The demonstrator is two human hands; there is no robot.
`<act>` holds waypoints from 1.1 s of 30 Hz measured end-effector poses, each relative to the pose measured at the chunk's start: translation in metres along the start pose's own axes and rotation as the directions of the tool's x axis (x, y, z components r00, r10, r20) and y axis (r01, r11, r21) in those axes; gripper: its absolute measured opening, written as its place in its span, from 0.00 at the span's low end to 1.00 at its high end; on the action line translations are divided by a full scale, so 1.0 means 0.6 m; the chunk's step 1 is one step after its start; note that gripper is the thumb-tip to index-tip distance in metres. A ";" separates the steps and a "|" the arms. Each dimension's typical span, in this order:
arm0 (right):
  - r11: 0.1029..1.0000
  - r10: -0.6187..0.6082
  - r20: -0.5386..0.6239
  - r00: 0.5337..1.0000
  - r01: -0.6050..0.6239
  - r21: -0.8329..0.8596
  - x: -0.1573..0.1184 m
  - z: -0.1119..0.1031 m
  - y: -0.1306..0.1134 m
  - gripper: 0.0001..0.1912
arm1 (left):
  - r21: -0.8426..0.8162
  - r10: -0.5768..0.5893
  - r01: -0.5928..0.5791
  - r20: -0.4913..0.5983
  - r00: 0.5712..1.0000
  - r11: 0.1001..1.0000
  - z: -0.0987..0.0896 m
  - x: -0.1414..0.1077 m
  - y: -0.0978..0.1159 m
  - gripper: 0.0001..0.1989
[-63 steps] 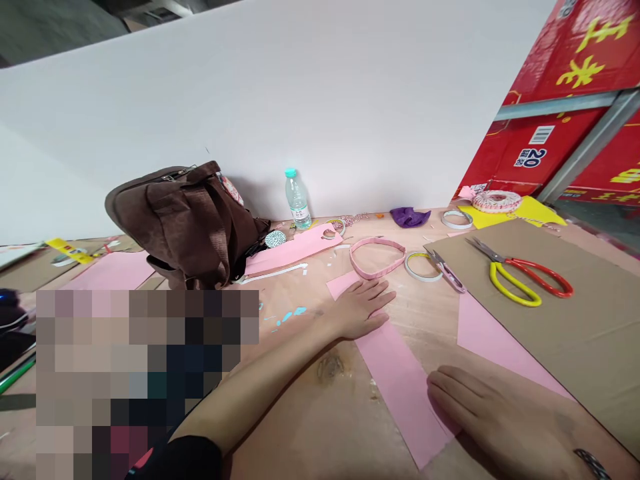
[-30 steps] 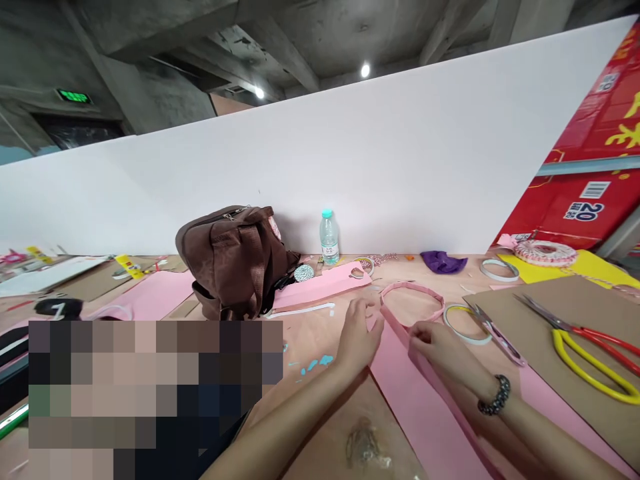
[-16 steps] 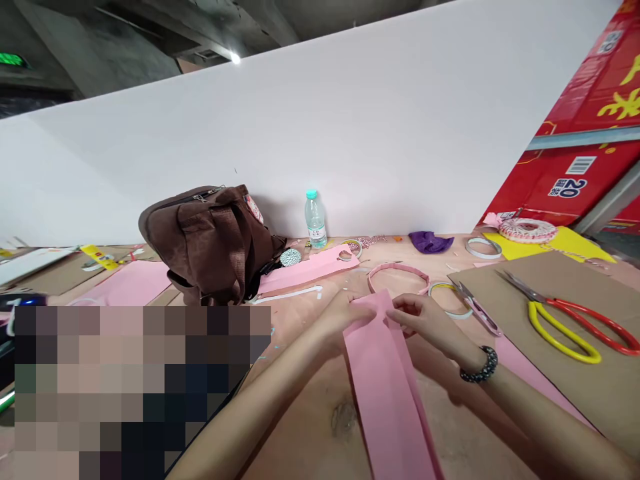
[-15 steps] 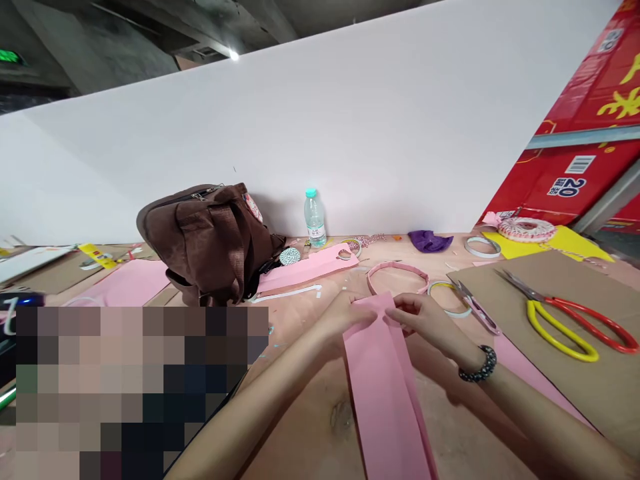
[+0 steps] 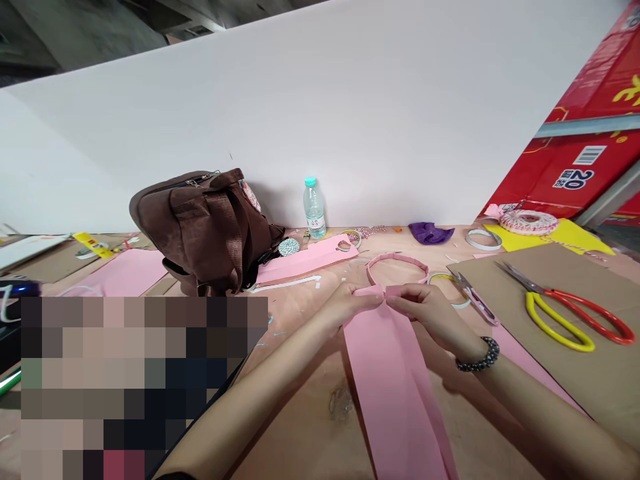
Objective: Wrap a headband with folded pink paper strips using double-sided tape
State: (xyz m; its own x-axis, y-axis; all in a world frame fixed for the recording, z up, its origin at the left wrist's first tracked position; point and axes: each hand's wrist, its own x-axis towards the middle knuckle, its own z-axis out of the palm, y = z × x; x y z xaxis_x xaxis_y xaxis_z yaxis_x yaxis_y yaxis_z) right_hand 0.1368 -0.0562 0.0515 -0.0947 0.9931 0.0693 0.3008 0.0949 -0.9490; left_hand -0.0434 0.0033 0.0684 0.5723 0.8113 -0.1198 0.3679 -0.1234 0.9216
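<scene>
A long strip of pink paper [image 5: 390, 387] runs from my fingers down past the bottom edge of the view, with a lengthwise fold along its right side. My left hand [image 5: 353, 303] pinches the far end at its left corner. Close beside it, my right hand [image 5: 425, 307], with a dark beaded bracelet at the wrist, pinches the same end on the right. The two thumbs nearly meet at the paper's top edge. Just beyond my hands lies a pink headband-like ring [image 5: 399, 257], its near part hidden by my fingers.
Red-and-yellow-handled scissors [image 5: 540, 290] rest on cardboard [image 5: 600, 380] at right, beside small pink-handled scissors [image 5: 477, 300] and tape rolls. A brown backpack [image 5: 200, 233], a water bottle [image 5: 314, 210], a pink strip [image 5: 300, 261] and purple cloth [image 5: 431, 233] lie behind. A blurred-out area covers the lower left.
My right fingers have come closer to my left thumb, and the far end of the paper is now bent between them. The view has tipped slightly downward.
</scene>
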 end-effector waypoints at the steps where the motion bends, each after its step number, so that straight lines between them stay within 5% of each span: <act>1: 1.000 0.001 0.006 1.000 -0.001 -0.025 0.001 -0.001 0.006 0.19 | 0.055 0.033 -0.031 -0.043 0.999 0.998 0.000 0.002 -0.004 0.13; 5: 0.978 -0.003 -0.019 1.000 -0.001 -0.208 0.012 0.001 0.043 0.17 | 0.317 0.234 -0.162 -0.206 0.950 0.935 0.017 0.005 -0.027 0.12; 9: 0.875 -0.093 -0.089 0.992 0.038 -0.482 0.017 0.011 0.077 0.15 | 0.516 0.348 -0.280 -0.036 0.937 0.810 0.061 -0.011 -0.065 0.11; 14: 0.643 -0.262 0.140 0.955 0.281 -0.713 -0.009 0.008 0.089 0.17 | 0.639 0.312 -0.320 0.131 0.941 0.700 0.094 -0.042 -0.102 0.29; 19: 0.487 -0.231 0.331 0.915 0.403 -0.775 -0.050 -0.017 0.112 0.22 | 0.691 0.276 -0.314 0.171 0.946 0.651 0.093 -0.046 -0.105 0.32; 33: 0.399 -0.135 0.231 0.964 0.266 -0.877 -0.078 0.001 0.128 0.27 | 0.732 0.266 -0.251 0.098 0.959 0.633 0.122 -0.054 -0.097 0.31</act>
State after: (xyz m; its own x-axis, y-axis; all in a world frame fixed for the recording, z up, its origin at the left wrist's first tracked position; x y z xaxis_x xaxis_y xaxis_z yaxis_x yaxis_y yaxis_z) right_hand 0.1640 -0.0953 -0.0249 -0.3507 0.9282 0.1239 0.9276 0.3626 -0.0906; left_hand -0.0298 -0.0578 -0.0083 0.7187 0.6889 0.0945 0.6259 -0.7001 0.3436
